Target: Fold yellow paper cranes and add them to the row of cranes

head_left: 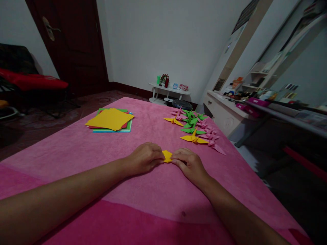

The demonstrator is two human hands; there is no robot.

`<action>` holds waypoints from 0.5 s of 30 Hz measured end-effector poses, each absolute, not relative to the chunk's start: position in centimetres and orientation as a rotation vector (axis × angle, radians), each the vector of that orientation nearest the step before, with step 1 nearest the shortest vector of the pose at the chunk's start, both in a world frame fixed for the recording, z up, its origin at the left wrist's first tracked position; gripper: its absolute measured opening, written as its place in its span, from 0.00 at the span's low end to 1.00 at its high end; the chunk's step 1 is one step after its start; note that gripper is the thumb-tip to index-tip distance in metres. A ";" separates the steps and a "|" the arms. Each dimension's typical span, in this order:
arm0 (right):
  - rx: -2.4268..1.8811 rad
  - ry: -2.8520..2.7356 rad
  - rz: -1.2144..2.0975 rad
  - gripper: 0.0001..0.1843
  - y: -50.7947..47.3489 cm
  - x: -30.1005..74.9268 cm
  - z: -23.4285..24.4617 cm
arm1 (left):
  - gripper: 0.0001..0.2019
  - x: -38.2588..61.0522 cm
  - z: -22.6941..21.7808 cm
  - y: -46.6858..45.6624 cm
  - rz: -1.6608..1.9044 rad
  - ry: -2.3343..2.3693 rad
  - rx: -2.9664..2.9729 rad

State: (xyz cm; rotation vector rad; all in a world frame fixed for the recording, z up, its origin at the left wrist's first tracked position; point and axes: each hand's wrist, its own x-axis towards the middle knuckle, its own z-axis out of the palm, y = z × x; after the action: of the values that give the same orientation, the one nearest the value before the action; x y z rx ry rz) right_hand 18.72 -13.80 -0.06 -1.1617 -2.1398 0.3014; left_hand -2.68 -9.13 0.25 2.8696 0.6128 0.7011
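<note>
A small folded yellow paper (167, 156) lies on the pink cloth (153, 190) between my two hands. My left hand (145, 158) has its fingers curled and pinches the paper's left edge. From the other side my right hand (187, 164) presses its closed fingers on the right edge. Most of the paper is hidden under the fingertips. Beyond my right hand lie several finished paper cranes (195, 127) in yellow, green and pink.
A stack of coloured paper sheets (111, 119), yellow on top, sits at the far left of the cloth. A white side table (168, 91) stands by the back wall. A cluttered desk (230, 109) is at the right, a dark door (74, 44) at the left.
</note>
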 end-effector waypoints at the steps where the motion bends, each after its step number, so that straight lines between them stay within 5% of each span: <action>1: -1.170 -2.135 0.297 0.07 -13.8 18.6 0.0 | 0.10 -2.6 0.3 -9.1 0.720 0.631 2.869; 15: -1.154 -2.048 0.445 0.08 -12.8 18.0 -0.6 | 0.11 -1.7 -0.8 -7.0 0.708 0.666 2.064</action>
State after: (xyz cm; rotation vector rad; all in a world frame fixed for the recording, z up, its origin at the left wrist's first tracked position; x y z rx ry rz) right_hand 17.97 -12.80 -0.58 -1.1539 -2.0483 0.4446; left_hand -1.66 -7.00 -0.77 2.0637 0.6657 0.7078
